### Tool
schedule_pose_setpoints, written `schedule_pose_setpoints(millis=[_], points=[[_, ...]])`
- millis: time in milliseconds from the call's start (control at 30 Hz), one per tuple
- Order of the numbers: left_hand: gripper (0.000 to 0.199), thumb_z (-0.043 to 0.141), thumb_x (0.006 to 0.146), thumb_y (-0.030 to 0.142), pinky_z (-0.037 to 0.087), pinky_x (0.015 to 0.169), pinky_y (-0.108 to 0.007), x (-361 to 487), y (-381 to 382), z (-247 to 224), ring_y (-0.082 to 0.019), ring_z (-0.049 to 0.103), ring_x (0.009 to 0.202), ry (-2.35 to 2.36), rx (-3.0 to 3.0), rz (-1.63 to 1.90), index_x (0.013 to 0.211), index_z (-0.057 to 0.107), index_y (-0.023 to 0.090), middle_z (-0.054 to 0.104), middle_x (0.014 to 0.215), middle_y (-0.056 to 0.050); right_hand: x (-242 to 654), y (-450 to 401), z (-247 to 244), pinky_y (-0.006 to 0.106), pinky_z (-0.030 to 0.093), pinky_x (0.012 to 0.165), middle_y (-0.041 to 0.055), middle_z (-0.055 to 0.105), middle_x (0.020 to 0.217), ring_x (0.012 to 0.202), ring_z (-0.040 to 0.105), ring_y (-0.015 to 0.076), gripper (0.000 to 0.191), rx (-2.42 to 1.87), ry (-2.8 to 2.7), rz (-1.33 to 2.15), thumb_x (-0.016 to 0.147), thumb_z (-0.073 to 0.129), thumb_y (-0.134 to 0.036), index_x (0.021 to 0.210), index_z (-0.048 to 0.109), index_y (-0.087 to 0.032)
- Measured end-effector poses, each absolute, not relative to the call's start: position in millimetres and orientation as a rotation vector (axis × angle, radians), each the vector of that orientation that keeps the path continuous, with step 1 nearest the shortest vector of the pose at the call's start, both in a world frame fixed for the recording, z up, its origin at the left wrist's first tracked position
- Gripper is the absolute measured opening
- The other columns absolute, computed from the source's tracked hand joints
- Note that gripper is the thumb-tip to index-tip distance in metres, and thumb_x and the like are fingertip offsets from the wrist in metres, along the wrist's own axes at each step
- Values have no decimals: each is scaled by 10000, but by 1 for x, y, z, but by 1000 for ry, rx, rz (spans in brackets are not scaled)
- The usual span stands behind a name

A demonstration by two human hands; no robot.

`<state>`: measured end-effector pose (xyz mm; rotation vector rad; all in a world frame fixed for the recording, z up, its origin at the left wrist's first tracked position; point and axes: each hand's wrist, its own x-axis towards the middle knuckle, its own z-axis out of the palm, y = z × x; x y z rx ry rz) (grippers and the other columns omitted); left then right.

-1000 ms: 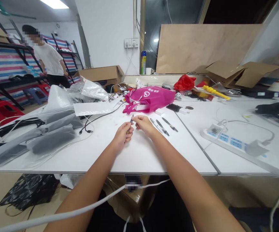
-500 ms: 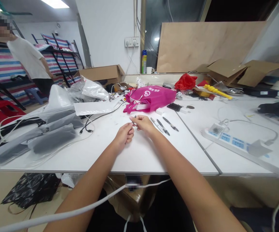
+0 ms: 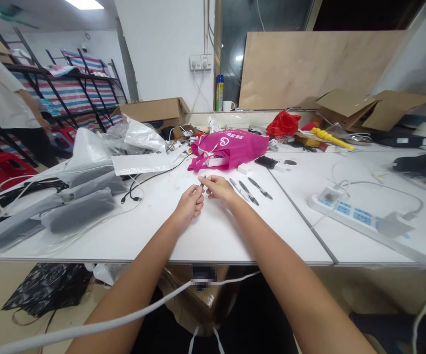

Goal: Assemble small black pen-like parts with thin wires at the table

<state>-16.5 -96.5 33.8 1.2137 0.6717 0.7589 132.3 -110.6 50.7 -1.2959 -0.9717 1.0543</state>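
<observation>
My left hand (image 3: 190,202) and my right hand (image 3: 216,189) meet above the white table (image 3: 213,241), fingers closed at a small dark object (image 3: 203,182). It looks thin, like part of a pen, but the fingers cover most of it. The fingertips of both hands are pinched around it. Just right of my right hand, three pens lie side by side, slanted: a silvery one (image 3: 238,189), a dark one (image 3: 248,193) and another dark one (image 3: 260,188). Behind the hands rests a magenta bag (image 3: 242,150) with its opening toward me.
Grey plastic-wrapped packages (image 3: 80,211) and cables (image 3: 24,191) cover the left side. A white power strip (image 3: 360,219) lies on the right. Cardboard boxes (image 3: 157,112) and a red bag (image 3: 283,124) stand behind. A person (image 3: 6,93) is at far left.
The person at far left has moved further left, partly out of the picture. My hands have hardly moved; the small dark object is slightly shifted between the fingertips.
</observation>
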Motion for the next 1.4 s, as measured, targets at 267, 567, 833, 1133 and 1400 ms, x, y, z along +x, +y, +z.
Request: schedule_pose_setpoints(millis=[267,567,833,1133,1400], points=[[412,682,931,598,97,388,-152,-16,-96,33,-29,195,412,685,1212,766,925,475,242,352,650,104,133,-112,49,217,425,545,-43,559,674,632,491,93,520,-1272,-959,1065,605,933,-555,724,565,-209],[394,648,958,577,99,380,-151,-15,-97,34,-26,190,405,687,1203,765,899,475,229,335,640,104,130,-115,53,226,438,578,-20,615,702,655,518,99,450,-1275,-973,1106,670,913,-529,721,619,-192],[375,601,994,550,119,382,-150,-7,-94,36,-27,180,404,674,1174,789,878,453,226,326,636,105,131,-110,49,227,426,572,-36,585,697,654,515,100,392,-1155,-905,1187,689,865,-536,827,716,-201],[314,670,980,472,116,392,-135,44,-45,53,-33,212,388,525,1382,590,949,448,253,339,605,116,167,-91,47,225,384,523,-80,470,591,562,453,85,546,-1103,-749,910,649,856,-627,684,484,-229],[264,582,1035,450,109,372,-138,73,-26,33,-36,192,380,452,1205,550,935,463,238,320,608,109,176,-66,20,259,395,552,-40,539,635,597,483,116,478,-1236,-736,501,829,692,-664,711,535,-229]])
